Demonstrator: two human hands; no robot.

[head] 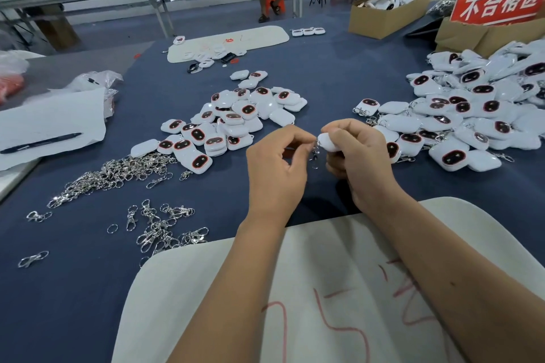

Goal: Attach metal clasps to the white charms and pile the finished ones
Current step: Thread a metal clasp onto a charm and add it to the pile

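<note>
Two hands meet above the blue table (88, 289): the right hand (358, 162) curls round a white charm (328, 141), mostly hidden by its fingers, while the left hand (275, 169) pinches the metal clasp (315, 153) dangling just below it. Unclasped charms (233, 124) lie beyond the grip, loose clasps (118, 174) to its left, finished ones (472, 115) to its right, partly cut off.
</note>
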